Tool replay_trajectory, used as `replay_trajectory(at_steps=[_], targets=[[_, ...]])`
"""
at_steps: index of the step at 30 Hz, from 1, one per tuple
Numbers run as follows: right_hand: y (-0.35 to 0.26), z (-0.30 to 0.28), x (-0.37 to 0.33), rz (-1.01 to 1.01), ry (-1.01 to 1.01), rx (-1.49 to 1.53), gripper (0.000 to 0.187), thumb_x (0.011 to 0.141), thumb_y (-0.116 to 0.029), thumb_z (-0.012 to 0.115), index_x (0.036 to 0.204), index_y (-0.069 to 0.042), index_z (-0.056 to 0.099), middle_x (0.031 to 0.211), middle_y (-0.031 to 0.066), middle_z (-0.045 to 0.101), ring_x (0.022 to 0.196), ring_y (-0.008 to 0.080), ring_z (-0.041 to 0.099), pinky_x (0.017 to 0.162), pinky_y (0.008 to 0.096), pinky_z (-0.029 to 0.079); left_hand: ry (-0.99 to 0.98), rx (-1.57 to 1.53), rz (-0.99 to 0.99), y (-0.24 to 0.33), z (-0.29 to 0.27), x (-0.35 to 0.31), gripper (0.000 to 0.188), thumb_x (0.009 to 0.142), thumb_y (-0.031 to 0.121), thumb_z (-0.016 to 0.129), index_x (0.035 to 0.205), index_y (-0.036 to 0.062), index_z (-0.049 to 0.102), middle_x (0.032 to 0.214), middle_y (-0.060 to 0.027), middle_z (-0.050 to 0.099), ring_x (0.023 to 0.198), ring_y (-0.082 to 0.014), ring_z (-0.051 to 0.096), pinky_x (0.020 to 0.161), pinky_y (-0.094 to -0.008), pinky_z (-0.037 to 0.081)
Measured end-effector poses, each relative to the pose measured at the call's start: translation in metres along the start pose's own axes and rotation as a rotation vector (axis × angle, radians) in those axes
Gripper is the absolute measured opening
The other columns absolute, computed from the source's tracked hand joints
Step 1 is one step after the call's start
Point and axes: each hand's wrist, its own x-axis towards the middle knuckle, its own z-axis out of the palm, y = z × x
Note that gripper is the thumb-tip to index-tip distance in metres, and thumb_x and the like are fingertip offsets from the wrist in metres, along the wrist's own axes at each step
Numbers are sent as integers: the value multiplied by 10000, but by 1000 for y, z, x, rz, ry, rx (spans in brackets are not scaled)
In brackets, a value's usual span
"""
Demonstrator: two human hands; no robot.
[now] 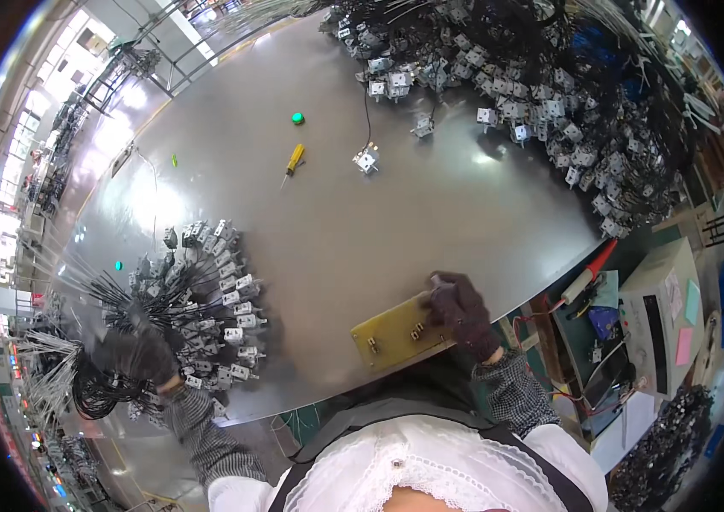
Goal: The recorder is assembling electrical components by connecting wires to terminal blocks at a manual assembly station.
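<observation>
My left hand (pixel 136 354), in a dark glove and smeared by motion, is over the black cables (pixel 110 388) at the left of the metal table; its fingers cannot be made out. Beside it lies a pile of small grey-white connector boxes (pixel 234 335) with black leads. My right hand (pixel 462 314), in a dark maroon glove, rests at the right end of a yellow board (pixel 392 334) with small metal fittings. Its fingers are curled together, and whatever they hold is hidden. The board lies along the table's near edge.
A large heap of similar boxes and black cables (pixel 541 94) covers the far right. Toward the middle lie a yellow screwdriver (pixel 294 160), a green round cap (pixel 298 118) and a single box (pixel 366 160). A red-handled tool (pixel 591 271) sits at the right edge beside a beige case (pixel 661 311).
</observation>
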Motion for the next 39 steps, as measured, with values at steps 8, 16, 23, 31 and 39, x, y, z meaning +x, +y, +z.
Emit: replay_trajectory(at_steps=[8, 16, 23, 31, 39], targets=[[24, -26, 46, -568, 387, -817, 335, 1003, -116, 650, 1321, -33, 587, 986, 211, 712, 817, 413, 697, 738, 489, 561, -155, -357, 348, 229, 193, 191, 655, 839, 336, 838, 1399, 106, 588, 1453, -117, 594, 1373, -303, 531, 1178, -473, 350], [23, -23, 45, -537, 399, -838, 346, 1021, -163, 649, 1337, -41, 581, 1099, 218, 714, 951, 425, 699, 829, 523, 554, -727, 227, 260, 300, 329, 338, 707, 889, 473, 762, 1450, 117, 521, 1314, -201, 688, 1239, -367, 661, 1079, -527, 485], [37, -34, 43, -470, 406, -834, 370, 1025, -181, 645, 1361, -44, 570, 1198, 218, 701, 1036, 432, 693, 878, 513, 556, -835, -161, 450, 312, 302, 250, 281, 1062, 376, 537, 1163, 127, 617, 941, -169, 741, 910, -379, 738, 816, -523, 554], [28, -27, 50, -475, 379, -826, 390, 1012, -162, 657, 1367, -34, 559, 1210, 227, 689, 1015, 423, 694, 857, 490, 569, -481, -121, 562, 144, 189, 220, 139, 997, 324, 658, 968, 201, 717, 847, -39, 741, 790, -270, 723, 734, -416, 517], [-92, -28, 185, -352, 61, 69, 274, 1120, -247, 551, 1184, -6, 664, 959, 62, 720, 826, 140, 670, 716, 334, 571, -493, 1, 108, 114, 193, 151, 176, 979, 342, 607, 1039, 233, 732, 920, -42, 765, 910, -272, 733, 819, -444, 476]])
